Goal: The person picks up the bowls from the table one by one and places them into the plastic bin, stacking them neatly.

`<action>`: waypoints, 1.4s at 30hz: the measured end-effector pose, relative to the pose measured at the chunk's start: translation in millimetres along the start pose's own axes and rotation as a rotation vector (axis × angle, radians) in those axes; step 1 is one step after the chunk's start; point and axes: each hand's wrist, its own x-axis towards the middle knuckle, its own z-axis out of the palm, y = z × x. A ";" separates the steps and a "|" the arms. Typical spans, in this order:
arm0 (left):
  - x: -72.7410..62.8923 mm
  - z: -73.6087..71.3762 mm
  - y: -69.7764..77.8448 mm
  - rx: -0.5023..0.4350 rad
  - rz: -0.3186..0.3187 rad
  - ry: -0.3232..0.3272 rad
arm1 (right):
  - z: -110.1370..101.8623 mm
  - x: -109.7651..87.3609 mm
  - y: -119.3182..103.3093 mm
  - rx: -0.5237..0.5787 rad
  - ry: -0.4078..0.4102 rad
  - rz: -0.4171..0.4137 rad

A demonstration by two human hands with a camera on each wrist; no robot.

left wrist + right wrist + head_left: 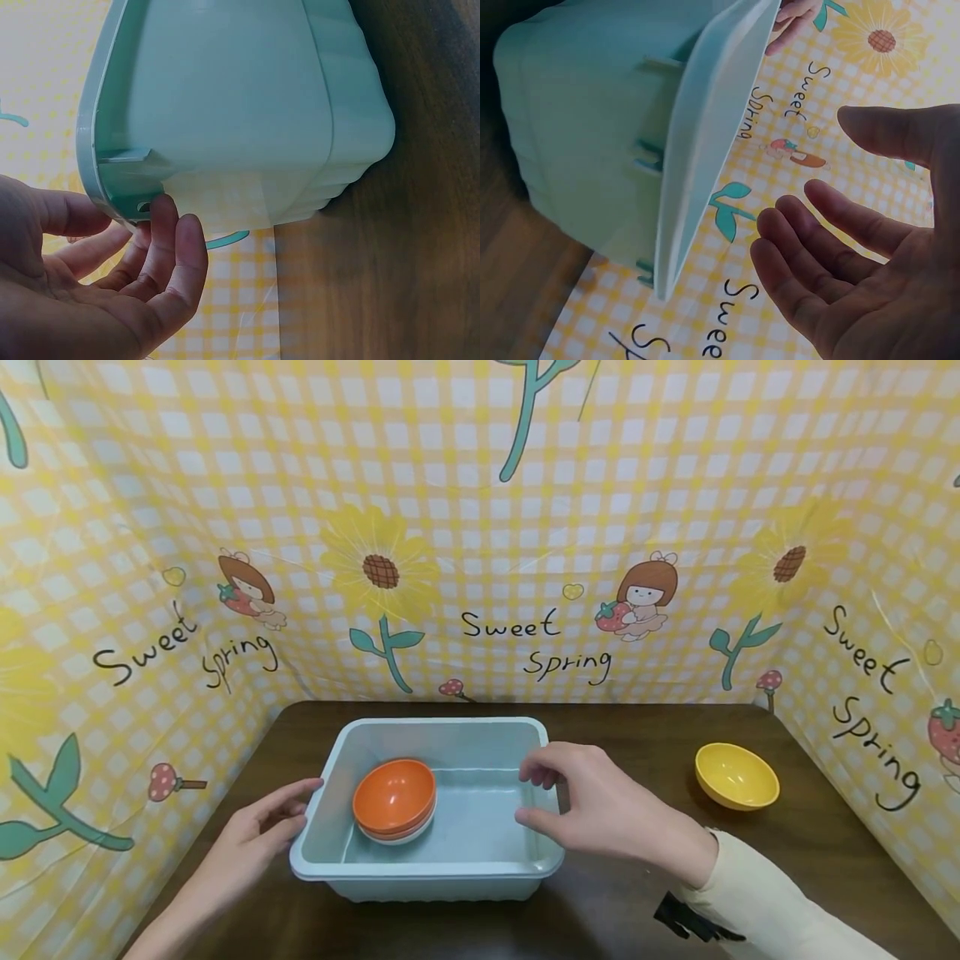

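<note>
A light blue plastic basin (435,867) stands on the table. In its left half an orange bowl (393,795) sits stacked in a white bowl (411,837), of which only the lower edge shows. My left hand (258,831) is at the basin's left rim; in the left wrist view its thumb lies at the rim's edge, fingers curled beneath. Over the right rim, my right hand (600,802) has thumb and fingers spread apart, nothing between them. The right wrist view shows that hand (855,262) beside the basin, apart from the rim.
A yellow bowl (737,777) stands on the dark wooden table (630,727), right of the basin. Checked cloth (480,543) with sunflowers and lettering surrounds the table at the back and both sides. A black strip (693,918) hangs near the right sleeve.
</note>
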 end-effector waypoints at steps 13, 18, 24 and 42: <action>1.3 -0.7 -0.2 -0.020 0.002 -0.006 | -4.7 -22.2 17.5 0.003 -0.007 0.080; 0.5 -1.4 -1.6 -0.049 -0.004 -0.013 | -4.3 -32.4 22.4 -0.002 0.035 0.092; -0.1 -0.7 -2.8 -0.073 0.013 -0.015 | -0.1 -44.7 31.0 -0.013 0.086 0.094; 1.4 -0.7 -0.2 -0.061 -0.011 -0.019 | 8.5 -75.7 65.0 -0.071 0.210 0.176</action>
